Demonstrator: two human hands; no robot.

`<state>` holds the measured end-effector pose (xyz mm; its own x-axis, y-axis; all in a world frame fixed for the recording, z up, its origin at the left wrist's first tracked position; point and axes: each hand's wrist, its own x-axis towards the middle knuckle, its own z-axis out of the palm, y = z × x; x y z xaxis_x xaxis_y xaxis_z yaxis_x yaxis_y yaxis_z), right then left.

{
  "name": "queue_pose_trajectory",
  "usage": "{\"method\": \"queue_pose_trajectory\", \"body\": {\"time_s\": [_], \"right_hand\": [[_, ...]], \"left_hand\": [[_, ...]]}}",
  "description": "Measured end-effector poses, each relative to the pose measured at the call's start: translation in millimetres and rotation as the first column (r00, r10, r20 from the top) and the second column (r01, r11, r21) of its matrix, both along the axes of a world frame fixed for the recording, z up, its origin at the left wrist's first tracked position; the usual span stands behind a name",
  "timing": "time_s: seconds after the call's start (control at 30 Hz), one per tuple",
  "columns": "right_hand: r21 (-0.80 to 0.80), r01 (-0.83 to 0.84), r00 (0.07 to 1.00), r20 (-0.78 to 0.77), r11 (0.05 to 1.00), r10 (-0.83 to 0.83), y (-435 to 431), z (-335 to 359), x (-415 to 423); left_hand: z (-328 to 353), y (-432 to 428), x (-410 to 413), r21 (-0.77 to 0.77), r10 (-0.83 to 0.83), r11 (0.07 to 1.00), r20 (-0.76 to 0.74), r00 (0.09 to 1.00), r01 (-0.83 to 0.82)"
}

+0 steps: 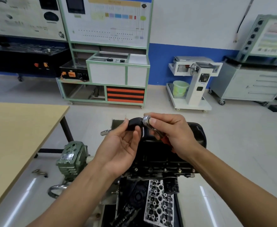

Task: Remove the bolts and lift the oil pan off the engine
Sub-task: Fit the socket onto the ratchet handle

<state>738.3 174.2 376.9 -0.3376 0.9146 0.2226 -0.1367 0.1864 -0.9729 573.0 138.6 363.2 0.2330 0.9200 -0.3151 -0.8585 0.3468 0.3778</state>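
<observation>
Two hands (123, 145) (172, 133), one ratchet (146, 122), one oil pan (195, 136).

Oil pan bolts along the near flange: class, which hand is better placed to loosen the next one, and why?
Probably the right hand: it already grips the ratchet above the oil pan. The left hand is open and only steadies its head.

Count was: 2 hands (left hand (123, 145), right hand (172, 133)), 1 black oil pan (193, 138), 1 ratchet (146, 122), 5 flange bolts visible along near edge (165, 169), 1 desk (16, 128), 1 green gearbox (70, 159).
</observation>
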Motion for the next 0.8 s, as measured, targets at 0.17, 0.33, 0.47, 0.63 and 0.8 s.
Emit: {"method": "queue_pose_trajectory", "body": {"time_s": [0.17,0.33,0.47,0.63,0.8], "right_hand": [[0.157,-0.183,0.964,0.223,0.971,0.145,0.2,4.1,5.2],[0.215,-0.253,0.928,0.33,0.943,0.174,-0.6,3.7,7.4],[0.172,-0.222,0.963,0.192,0.96,0.188,-11.2,-11.4,-2.4],[0.079,-0.053,0.995,0.088,0.995,0.046,-17.4,-24.0,-9.7],[-0.162,0.022,0.991,-0.13,0.987,-0.043,-21.1,-29.1,-15.0]], "left_hand": [[-4.1,-8.5,-18.5,-0.104,-0.096,0.991,-0.108,0.989,0.085],[-11.9,-15.7,-22.4,-0.174,-0.139,0.979,-0.175,0.975,0.109],[-16.6,-19.9,-16.1,-0.203,-0.111,0.975,-0.083,0.99,0.092],[-18.3,-19.0,-10.3,-0.15,0.019,0.988,-0.126,0.992,-0.038],[-18.9,-18.2,-11.8,-0.038,0.049,0.998,-0.109,0.993,-0.054]]}}
